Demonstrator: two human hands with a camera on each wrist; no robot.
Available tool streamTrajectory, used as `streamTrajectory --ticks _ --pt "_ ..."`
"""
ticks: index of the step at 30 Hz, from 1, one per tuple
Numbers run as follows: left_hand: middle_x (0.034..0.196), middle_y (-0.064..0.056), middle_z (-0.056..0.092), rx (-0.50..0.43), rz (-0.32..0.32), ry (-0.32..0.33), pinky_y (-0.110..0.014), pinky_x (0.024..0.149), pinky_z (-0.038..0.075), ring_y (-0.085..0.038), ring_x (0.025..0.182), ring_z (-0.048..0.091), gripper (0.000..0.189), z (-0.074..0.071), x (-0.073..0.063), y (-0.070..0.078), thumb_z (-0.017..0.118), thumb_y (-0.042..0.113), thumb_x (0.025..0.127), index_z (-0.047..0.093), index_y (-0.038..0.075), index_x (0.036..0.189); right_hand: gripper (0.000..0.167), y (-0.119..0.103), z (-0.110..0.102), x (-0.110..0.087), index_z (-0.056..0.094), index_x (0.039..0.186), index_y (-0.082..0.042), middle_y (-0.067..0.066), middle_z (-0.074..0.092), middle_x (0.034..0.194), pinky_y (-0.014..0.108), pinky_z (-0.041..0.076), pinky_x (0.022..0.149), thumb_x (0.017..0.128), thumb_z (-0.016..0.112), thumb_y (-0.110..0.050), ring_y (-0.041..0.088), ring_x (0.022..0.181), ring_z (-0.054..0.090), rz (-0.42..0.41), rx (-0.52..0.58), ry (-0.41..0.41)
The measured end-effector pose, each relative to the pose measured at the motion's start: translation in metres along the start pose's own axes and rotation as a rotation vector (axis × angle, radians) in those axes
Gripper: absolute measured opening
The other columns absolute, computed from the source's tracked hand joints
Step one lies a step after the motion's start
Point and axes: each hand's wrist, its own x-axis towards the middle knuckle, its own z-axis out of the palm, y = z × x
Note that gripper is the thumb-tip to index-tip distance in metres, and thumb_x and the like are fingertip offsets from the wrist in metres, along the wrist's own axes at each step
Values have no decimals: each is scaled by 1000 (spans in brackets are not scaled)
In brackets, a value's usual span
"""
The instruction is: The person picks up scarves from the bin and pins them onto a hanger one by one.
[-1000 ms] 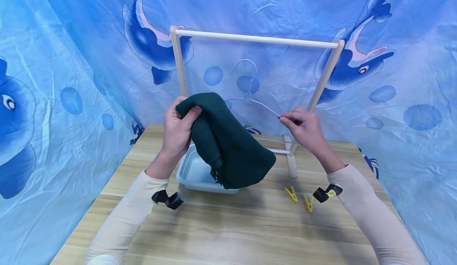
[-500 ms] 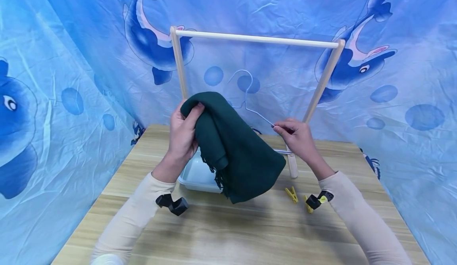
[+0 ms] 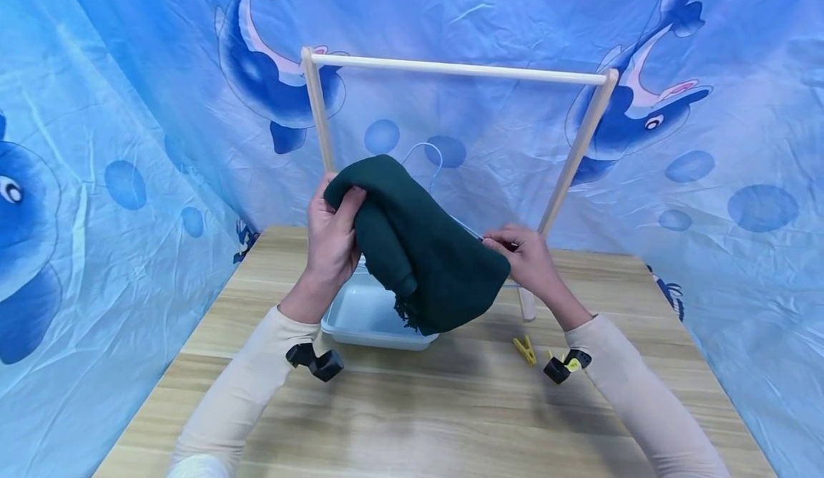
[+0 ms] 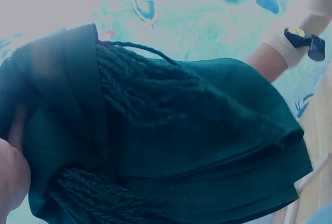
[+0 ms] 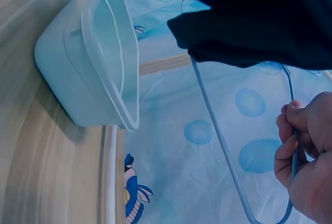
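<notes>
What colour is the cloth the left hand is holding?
The cloth is dark green; it shows best in the head view.

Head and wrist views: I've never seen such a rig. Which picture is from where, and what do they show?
There is no machine, just a person's two bare hands. The wide view comes from a camera on the head, looking forward and down; the others from black cameras worn at the wrists. The left hand has a dark green fringed cloth in its grip; the right hand holds a thin hanger, partly hidden by the cloth. On the wooden table are a pale blue basin, a rack and yellow clips.
</notes>
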Motion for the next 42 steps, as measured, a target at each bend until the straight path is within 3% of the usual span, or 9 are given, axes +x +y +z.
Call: streamTrajectory --ticks 10,19,22,27,42 --pt "78 2 57 137 82 -92 -22 70 50 -12 76 61 19 -11 -1 -13 80 26 88 64 17 90 15 0 4 -1 80 102 -2 8 71 87 22 50 61 99 66 -5 13 72 61 4 39 -65" --pt "83 4 61 260 106 -147 -24 71 51 -12 80 63 14 -14 -6 -19 80 26 88 68 22 92 14 -6 8 0 79 101 2 13 73 90 20 55 66 98 65 -1 18 73 67 11 93 -106" --pt "84 3 62 308 86 -126 -24 70 51 -13 79 62 14 -16 -10 -19 76 11 93 68 22 92 14 -9 7 0 79 101 4 13 71 86 20 52 64 98 65 1 18 71 64 0 110 -102" --pt "83 3 62 382 50 -49 -25 69 50 -14 79 61 36 -19 -15 -17 63 -14 93 66 22 88 14 -17 4 1 79 100 3 12 69 81 21 48 60 98 65 1 19 67 58 -10 123 -95" --pt "84 -4 63 493 13 112 -25 62 50 -17 70 60 8 -24 -21 -6 68 0 96 66 8 93 14 -29 -6 7 77 101 8 22 69 85 19 50 62 97 64 5 8 73 61 2 195 -44"
